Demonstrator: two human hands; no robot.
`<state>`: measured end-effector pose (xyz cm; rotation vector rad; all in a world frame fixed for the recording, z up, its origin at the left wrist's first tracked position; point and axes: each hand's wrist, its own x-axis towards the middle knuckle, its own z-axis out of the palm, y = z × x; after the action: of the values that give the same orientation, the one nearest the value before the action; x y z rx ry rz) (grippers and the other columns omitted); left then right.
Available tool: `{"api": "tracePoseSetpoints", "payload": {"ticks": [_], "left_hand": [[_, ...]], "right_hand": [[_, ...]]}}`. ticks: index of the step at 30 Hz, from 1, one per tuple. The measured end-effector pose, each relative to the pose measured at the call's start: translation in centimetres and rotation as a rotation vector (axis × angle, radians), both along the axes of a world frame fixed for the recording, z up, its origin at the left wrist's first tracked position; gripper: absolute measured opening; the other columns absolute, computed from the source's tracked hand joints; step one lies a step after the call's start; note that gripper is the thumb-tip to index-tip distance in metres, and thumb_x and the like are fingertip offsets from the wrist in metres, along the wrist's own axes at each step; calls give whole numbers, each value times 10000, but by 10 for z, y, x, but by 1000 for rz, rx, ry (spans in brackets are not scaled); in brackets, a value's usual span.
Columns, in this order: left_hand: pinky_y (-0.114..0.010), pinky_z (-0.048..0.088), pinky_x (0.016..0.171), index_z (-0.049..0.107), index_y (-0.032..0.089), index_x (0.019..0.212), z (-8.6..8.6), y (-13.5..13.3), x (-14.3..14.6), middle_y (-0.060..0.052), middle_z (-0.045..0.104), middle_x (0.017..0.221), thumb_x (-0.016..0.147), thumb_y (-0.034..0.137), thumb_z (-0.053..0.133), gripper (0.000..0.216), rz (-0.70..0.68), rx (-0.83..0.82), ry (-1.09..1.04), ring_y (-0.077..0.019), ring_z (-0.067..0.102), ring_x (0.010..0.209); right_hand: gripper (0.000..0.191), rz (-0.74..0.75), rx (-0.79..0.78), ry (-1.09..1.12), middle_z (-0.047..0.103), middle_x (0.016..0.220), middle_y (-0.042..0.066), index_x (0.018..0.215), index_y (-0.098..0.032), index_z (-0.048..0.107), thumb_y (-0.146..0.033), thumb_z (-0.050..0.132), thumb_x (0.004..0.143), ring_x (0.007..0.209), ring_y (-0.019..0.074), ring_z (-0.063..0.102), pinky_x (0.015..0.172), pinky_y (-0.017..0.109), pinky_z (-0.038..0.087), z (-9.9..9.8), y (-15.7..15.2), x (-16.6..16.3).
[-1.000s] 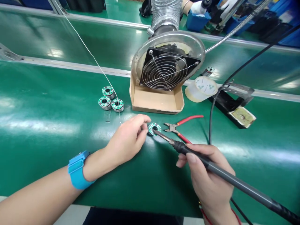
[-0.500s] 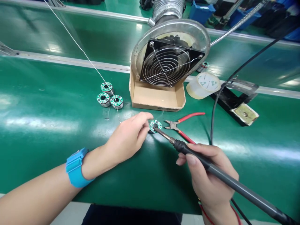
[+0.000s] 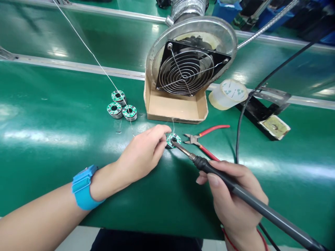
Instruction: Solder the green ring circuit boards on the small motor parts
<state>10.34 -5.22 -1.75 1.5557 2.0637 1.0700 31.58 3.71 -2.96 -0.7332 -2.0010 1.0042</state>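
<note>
My left hand (image 3: 142, 153), a blue wrist strap (image 3: 83, 187) on its wrist, is pinched shut on a thin solder wire (image 3: 104, 71) that runs up to the far left. Its fingertips rest beside a small round part with a green circuit board (image 3: 173, 140) on the green bench mat (image 3: 52, 146). My right hand (image 3: 232, 198) is closed round a dark soldering iron (image 3: 251, 202); the iron's metal tip touches the board. A thin wisp of smoke rises above the part.
Three more round green-board parts (image 3: 120, 106) lie at the left. A fume-extractor fan (image 3: 188, 68) stands in a cardboard tray (image 3: 175, 108) just behind. Red-handled cutters (image 3: 206, 139), a tape roll (image 3: 228, 93), an iron stand with sponge (image 3: 269, 118) and a black cable (image 3: 243, 111) lie at the right.
The view has tipped slightly, so everything sits a little higher and nearer. Both hands keep their hold, iron tip on the board; a wisp of smoke now shows.
</note>
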Motion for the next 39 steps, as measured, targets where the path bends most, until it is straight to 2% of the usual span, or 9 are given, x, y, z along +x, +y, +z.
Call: {"api": "tracePoseSetpoints", "payload": {"ticks": [7, 11, 20, 23, 26, 30, 33, 35, 39], "left_hand": [[-251, 488, 629, 567, 195, 1100, 1, 2, 1, 5, 676, 831, 925, 82, 490, 222, -8, 3, 109, -145, 641, 699], [-270, 520, 682, 560, 210, 1124, 0, 1, 1, 3, 693, 828, 928, 97, 480, 240, -10, -4, 198, -165, 664, 728], [-276, 535, 706, 536, 204, 1176, -4, 0, 2, -18, 718, 873, 942, 106, 475, 261, -16, -8, 238, -186, 697, 793], [-272, 522, 681, 537, 209, 1170, -3, 0, 1, -8, 714, 860, 938, 105, 481, 260, -8, -19, 214, -178, 689, 765], [-264, 495, 635, 543, 221, 1148, 0, 0, 1, 3, 710, 851, 926, 113, 489, 252, 19, -33, 155, -162, 672, 714], [-253, 456, 588, 553, 209, 1084, 3, 0, 0, 15, 685, 798, 917, 121, 485, 201, 40, -38, 44, -143, 635, 651], [-255, 429, 556, 565, 188, 1117, 3, 0, 0, 19, 651, 772, 915, 162, 526, 207, 35, -83, -24, -142, 594, 623], [-270, 423, 557, 565, 178, 1208, 0, 1, 1, 2, 656, 830, 906, 206, 594, 305, 11, -149, -21, -158, 592, 650], [-324, 460, 666, 584, 195, 1263, -4, 4, 3, -42, 677, 974, 915, 234, 638, 355, -31, -236, 40, -217, 636, 812]], "right_hand": [[205, -1, 6, -3, 726, 788, -1, 1068, -236, 723, -181, 739, 870, 586, 159, 710, 554, 301, 607, -2, 0, 3], [227, 0, 7, 5, 734, 827, 10, 1079, -238, 722, -168, 739, 864, 604, 168, 712, 563, 320, 620, -3, -2, 3], [254, 9, 28, 27, 743, 831, 9, 1087, -233, 724, -130, 736, 856, 600, 164, 721, 547, 300, 619, -3, -5, 0], [196, -55, -13, 49, 746, 800, 6, 1058, -220, 726, -162, 734, 871, 578, 157, 723, 539, 285, 618, -1, -2, -3], [84, -114, -135, 102, 722, 704, -9, 973, -210, 721, -253, 723, 900, 515, 147, 695, 480, 262, 589, 6, 6, -9], [144, -83, -280, 125, 669, 598, -25, 880, -207, 711, -350, 730, 893, 453, 130, 631, 422, 242, 531, 18, 22, -17], [151, -47, -291, 96, 663, 594, -23, 849, -209, 707, -354, 730, 883, 445, 126, 612, 410, 236, 504, 24, 30, -21], [145, -25, -282, 67, 653, 571, -27, 836, -211, 702, -346, 717, 887, 435, 126, 604, 407, 232, 493, 25, 32, -22], [129, 4, -279, 34, 657, 567, -28, 854, -221, 696, -342, 700, 898, 440, 129, 609, 426, 235, 501, 23, 33, -22]]}}
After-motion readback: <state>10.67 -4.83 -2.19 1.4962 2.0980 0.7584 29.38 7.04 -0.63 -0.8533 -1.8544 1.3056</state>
